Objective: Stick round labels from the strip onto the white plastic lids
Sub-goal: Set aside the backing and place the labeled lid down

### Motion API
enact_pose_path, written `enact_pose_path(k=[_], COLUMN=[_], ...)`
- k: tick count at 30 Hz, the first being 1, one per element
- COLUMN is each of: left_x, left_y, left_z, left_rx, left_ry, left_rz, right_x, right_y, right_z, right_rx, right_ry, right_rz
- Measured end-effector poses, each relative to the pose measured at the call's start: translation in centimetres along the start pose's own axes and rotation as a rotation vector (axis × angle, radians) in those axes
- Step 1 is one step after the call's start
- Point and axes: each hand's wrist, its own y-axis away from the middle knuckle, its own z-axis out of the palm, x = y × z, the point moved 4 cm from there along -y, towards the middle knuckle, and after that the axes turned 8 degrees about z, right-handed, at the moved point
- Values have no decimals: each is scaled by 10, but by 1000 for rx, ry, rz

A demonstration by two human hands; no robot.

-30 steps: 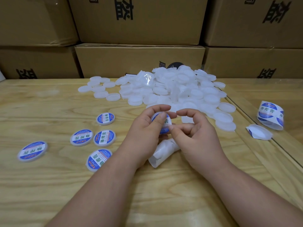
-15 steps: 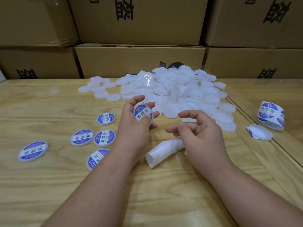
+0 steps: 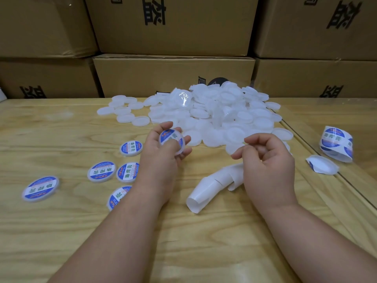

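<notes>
A: Item one, left of our fingers: five labelled lids [image 3: 101, 172] flat on the table [image 3: 61, 231].

B: Item two: left hand [image 3: 163, 158], fingers curled round a labelled lid [image 3: 172, 139], white rim, blue-and-white label with green characters, thumb across its face.

A: Step, we judge: pressing done, set-down due.

B: Item three: used backing strip [image 3: 212, 185], curled, below the right hand [image 3: 267, 162]; fingers loosely curled, holding nothing.

A: Beyond our fingertips: pile of blank white lids [image 3: 216, 115]. Far right: label roll [image 3: 336, 142]. Next we need both.
</notes>
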Motion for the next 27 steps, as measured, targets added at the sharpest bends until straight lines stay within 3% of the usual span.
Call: enact_pose_path(k=[3,6,10,14,19,23,27], left_x=[19,44,65,66,68,69,64], left_y=[-6,-14,-25,-30,-32,-32,-31], left_z=[-14,-32,-57,-82,-98,-113,-105], left_rx=[52,122,154,184,329,426,378], left_ry=[-261,-593,-1062,-1167,-1273,-1261,-1361], left_rz=[172,292,256,58,76,137,173], right_x=[7,10,2,-3,7,8,9], right_y=[-7,-6,9,21,27,23,17], right_z=[-2,7,20,26,31,33,27], right_rx=[-12,-141,-375,-557,-700,-657,-572], right_ry=[35,207,629,777,879,832,722], right_rz=[49,57,-141,-203,-239,-300,-227])
